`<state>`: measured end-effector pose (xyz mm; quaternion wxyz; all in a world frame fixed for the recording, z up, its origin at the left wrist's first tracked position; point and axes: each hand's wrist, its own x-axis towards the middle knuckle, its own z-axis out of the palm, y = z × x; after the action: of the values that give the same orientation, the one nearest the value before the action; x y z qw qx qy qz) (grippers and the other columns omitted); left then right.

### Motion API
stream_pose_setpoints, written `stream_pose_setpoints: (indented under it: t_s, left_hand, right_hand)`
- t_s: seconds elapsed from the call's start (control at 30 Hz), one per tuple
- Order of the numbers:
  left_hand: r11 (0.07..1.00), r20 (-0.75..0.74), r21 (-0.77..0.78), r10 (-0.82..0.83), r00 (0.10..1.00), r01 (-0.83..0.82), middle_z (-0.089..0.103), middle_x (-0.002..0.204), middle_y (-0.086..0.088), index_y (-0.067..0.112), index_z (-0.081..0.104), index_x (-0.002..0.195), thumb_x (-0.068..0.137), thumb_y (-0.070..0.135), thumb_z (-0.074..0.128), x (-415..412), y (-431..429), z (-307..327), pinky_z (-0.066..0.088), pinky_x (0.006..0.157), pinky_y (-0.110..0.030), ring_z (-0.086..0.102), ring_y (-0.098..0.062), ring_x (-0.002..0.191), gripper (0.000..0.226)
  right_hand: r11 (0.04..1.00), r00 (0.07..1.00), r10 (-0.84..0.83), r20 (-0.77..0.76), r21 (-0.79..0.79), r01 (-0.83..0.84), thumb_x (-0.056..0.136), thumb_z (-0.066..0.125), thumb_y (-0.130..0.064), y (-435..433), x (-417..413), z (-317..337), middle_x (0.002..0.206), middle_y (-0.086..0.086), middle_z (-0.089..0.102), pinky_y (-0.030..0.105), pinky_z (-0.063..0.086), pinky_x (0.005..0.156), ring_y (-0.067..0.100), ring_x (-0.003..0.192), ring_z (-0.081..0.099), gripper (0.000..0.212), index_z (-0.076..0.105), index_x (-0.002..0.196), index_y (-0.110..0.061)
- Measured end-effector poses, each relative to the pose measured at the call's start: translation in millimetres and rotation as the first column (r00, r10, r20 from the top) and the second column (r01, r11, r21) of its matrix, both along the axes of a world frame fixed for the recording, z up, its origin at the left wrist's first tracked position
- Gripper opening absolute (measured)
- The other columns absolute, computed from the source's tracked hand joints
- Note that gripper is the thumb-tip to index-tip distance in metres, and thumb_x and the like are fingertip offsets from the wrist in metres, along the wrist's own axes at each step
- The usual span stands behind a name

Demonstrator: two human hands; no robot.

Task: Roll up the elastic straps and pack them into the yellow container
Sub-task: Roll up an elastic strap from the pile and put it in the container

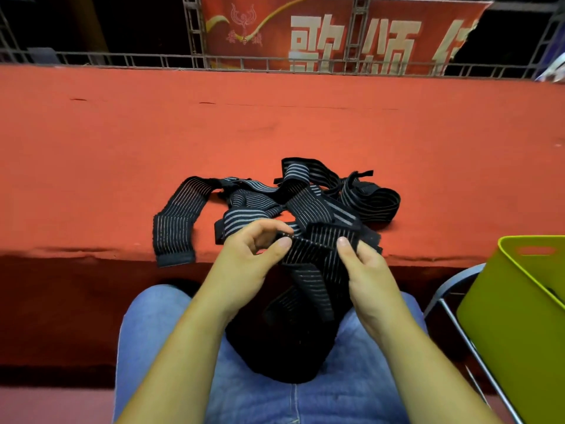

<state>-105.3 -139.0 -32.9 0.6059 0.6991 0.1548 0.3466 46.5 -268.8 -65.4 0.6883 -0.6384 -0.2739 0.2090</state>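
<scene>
Thumb-and-finger pinch from left hand & right hand on one end of a striped elastic strap over the lap, prob to start a tight roll, w/ the tangled pile on the red table & yellow container close at right.

Left hand: thumb and curled fingers pinch the strap
Right hand: thumb on top, grips same strap
Forearms: bare, converging

The person wears blue denim jeans in the lower centre of the frame, with a stitched seam down the middle. The forearms are bare. Nails on the left hand and right hand look short, perhaps unpainted.
</scene>
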Motion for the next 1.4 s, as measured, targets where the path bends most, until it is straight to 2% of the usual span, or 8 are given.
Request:
stream_pose_setpoints:
  t_s: [0.13, 0.27, 0.57, 0.73, 0.93, 1.1, 1.27, 1.4]
  left_hand:
    - [0.988, 0.017, 0.151, 0.032, 0.999, -0.034, 0.077, 0.1, 0.001, 0.033, 0.077, 0.092, 0.095, 0.001, 0.07, -5.3, 5.4, 4.6, 0.049, 0.081, -0.024, 0.063, -0.009, 0.086, 0.033]
    - [0.956, -0.009, 0.275, 0.112, 0.994, -0.105, 0.072, 0.086, 0.011, 0.023, 0.079, 0.091, 0.092, -0.002, 0.073, -7.0, 4.7, 9.0, 0.04, 0.063, -0.009, 0.052, 0.004, 0.061, 0.025]
    - [0.914, -0.094, 0.353, 0.247, 0.964, -0.2, 0.075, 0.098, 0.024, 0.039, 0.071, 0.095, 0.094, 0.008, 0.073, -6.0, 14.1, -1.3, 0.053, 0.088, -0.026, 0.07, 0.0, 0.095, 0.03]
    - [0.949, -0.083, 0.274, 0.184, 0.979, -0.155, 0.075, 0.105, 0.015, 0.033, 0.071, 0.102, 0.097, 0.007, 0.069, 0.0, 5.2, -6.3, 0.055, 0.093, -0.036, 0.071, -0.008, 0.104, 0.027]
    - [1.0, 0.026, -0.001, 0.009, 1.0, -0.009, 0.076, 0.094, 0.015, 0.014, 0.068, 0.103, 0.099, -0.007, 0.06, -0.4, -3.5, -3.0, 0.05, 0.085, -0.013, 0.068, 0.003, 0.095, 0.023]
    - [0.992, 0.057, -0.119, 0.041, 0.998, -0.034, 0.073, 0.083, 0.008, 0.031, 0.076, 0.097, 0.101, 0.005, 0.061, -7.1, 1.6, -3.4, 0.049, 0.067, -0.014, 0.065, -0.003, 0.076, 0.03]
    - [0.962, 0.069, -0.272, -0.015, 0.997, 0.034, 0.075, 0.082, 0.0, 0.026, 0.077, 0.095, 0.101, 0.007, 0.06, 1.1, -9.0, -3.1, 0.057, 0.072, -0.027, 0.069, -0.01, 0.075, 0.026]
    - [0.975, 0.041, -0.222, -0.009, 0.999, 0.018, 0.078, 0.085, -0.004, 0.017, 0.075, 0.104, 0.102, 0.005, 0.061, 11.3, -20.5, -10.3, 0.056, 0.074, -0.024, 0.069, -0.011, 0.078, 0.019]
  right_hand:
    - [0.998, 0.996, -0.01, 0.084, -0.055, 0.015, 0.108, 0.059, -0.028, -5.0, -1.7, 5.2, 0.107, -0.004, 0.081, 0.049, 0.054, 0.105, 0.018, 0.11, 0.074, 0.022, 0.08, 0.105, -0.022]
    - [0.996, 0.997, 0.08, -0.005, -0.046, -0.08, 0.106, 0.06, -0.023, -5.5, -8.3, 7.7, 0.104, 0.013, 0.08, 0.051, 0.056, 0.099, 0.029, 0.105, 0.076, 0.023, 0.079, 0.103, -0.011]
    - [0.981, 0.982, 0.189, -0.016, -0.033, -0.189, 0.106, 0.06, -0.019, -9.2, -14.4, 5.2, 0.109, 0.007, 0.081, 0.042, 0.058, 0.101, 0.025, 0.111, 0.075, 0.02, 0.078, 0.111, -0.011]
    - [0.993, 0.994, 0.113, 0.005, -0.029, -0.113, 0.106, 0.062, -0.029, -5.8, -14.9, 1.0, 0.104, 0.011, 0.081, 0.055, 0.057, 0.101, 0.034, 0.105, 0.075, 0.026, 0.078, 0.104, -0.009]
    - [0.994, 0.99, 0.111, -0.087, -0.009, -0.112, 0.112, 0.049, -0.029, -0.3, -13.1, -1.8, 0.116, 0.005, 0.079, 0.056, 0.05, 0.11, 0.024, 0.116, 0.073, 0.031, 0.078, 0.116, -0.02]
    - [0.992, 0.981, -0.079, -0.178, 0.08, 0.095, 0.113, 0.046, -0.026, 0.7, -3.6, -3.5, 0.117, 0.004, 0.079, 0.052, 0.051, 0.111, 0.023, 0.117, 0.073, 0.032, 0.074, 0.122, -0.016]
    - [0.967, 0.885, 0.099, -0.456, 0.253, 0.022, 0.11, 0.044, -0.011, 3.3, -17.6, 7.3, 0.119, 0.016, 0.077, 0.041, 0.054, 0.105, 0.026, 0.115, 0.073, 0.03, 0.067, 0.125, 0.001]
    - [0.972, 0.949, 0.188, -0.254, 0.183, -0.144, 0.104, 0.049, 0.001, 0.5, -27.6, 12.3, 0.11, 0.02, 0.078, 0.037, 0.06, 0.088, 0.024, 0.097, 0.075, 0.028, 0.073, 0.118, 0.0]
